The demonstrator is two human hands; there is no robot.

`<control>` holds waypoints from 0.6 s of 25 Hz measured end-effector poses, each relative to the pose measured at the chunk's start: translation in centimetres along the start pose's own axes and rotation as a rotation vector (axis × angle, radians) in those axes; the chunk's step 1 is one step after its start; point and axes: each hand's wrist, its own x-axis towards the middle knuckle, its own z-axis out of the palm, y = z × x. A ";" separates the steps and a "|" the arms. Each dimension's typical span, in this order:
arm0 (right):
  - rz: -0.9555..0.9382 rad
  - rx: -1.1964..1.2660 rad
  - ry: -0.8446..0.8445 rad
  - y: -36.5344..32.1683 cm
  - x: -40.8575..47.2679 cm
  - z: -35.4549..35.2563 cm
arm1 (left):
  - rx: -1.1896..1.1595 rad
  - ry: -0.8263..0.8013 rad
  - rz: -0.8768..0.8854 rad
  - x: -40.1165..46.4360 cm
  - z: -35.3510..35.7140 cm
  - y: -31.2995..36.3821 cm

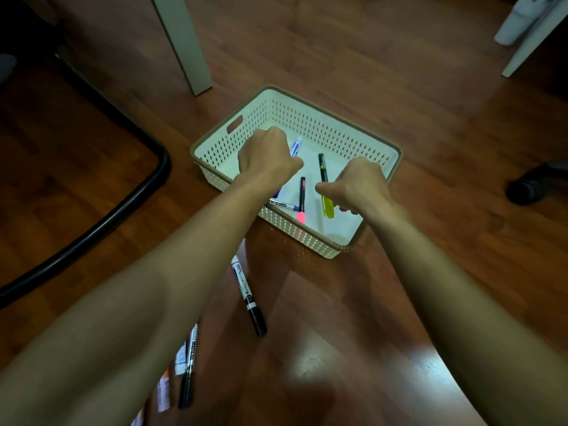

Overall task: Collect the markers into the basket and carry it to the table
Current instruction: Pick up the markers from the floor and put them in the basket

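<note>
A white perforated basket with a brown rim sits on the wooden floor. Both hands hover inside it with fingers curled down. My left hand covers part of a blue-and-white marker; whether it grips it is hidden. My right hand has its thumb over a yellow highlighter; contact is unclear. In the basket also lie a pink highlighter and a thin blue pen. On the floor nearer me lie a black whiteboard marker and another black marker, partly under my left forearm.
A pale table leg stands just behind the basket's left corner. A black curved chair base sweeps across the floor on the left. A dark chair caster is at the right, and white furniture legs at the far right.
</note>
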 end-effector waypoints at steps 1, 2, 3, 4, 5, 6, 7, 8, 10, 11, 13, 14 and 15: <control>-0.004 -0.007 -0.003 0.3 0.3 0.3 | 0.015 -0.025 -0.007 0.4 0.7 0.0; -0.010 -0.013 0.004 0.7 0.3 0.6 | 0.025 -0.045 -0.006 0.5 1.3 -0.1; -0.020 -0.025 0.018 0.9 0.2 0.7 | 0.029 -0.052 0.002 0.5 1.5 -0.3; -0.031 -0.039 0.036 1.0 0.0 0.8 | 0.024 -0.037 0.015 0.2 1.5 -0.5; -0.045 -0.045 0.052 0.9 -0.2 0.8 | 0.003 0.000 0.034 -0.1 1.1 -0.8; -0.064 -0.033 0.066 0.7 -0.7 0.7 | -0.035 0.053 0.055 -0.5 0.5 -1.3; -0.091 -0.004 0.080 0.3 -1.3 0.4 | -0.081 0.112 0.068 -0.9 -0.2 -1.8; -0.123 0.031 0.094 -0.3 -2.0 0.2 | -0.123 0.173 0.078 -1.4 -1.0 -2.3; -0.208 0.082 0.123 -2.0 -3.7 -0.1 | -0.186 0.262 0.077 -2.4 -2.4 -3.6; -0.252 0.096 0.139 -2.6 -4.4 -0.2 | -0.209 0.278 0.070 -2.7 -2.7 -3.9; -0.317 0.082 0.123 -3.5 -5.3 0.4 | -0.215 0.237 0.028 -3.5 -2.6 -5.2; -0.333 0.053 0.099 -3.5 -5.5 1.0 | -0.205 0.188 -0.005 -4.0 -2.2 -6.0; -0.339 0.017 0.075 -3.3 -5.6 1.9 | -0.191 0.132 -0.043 -4.5 -1.4 -7.0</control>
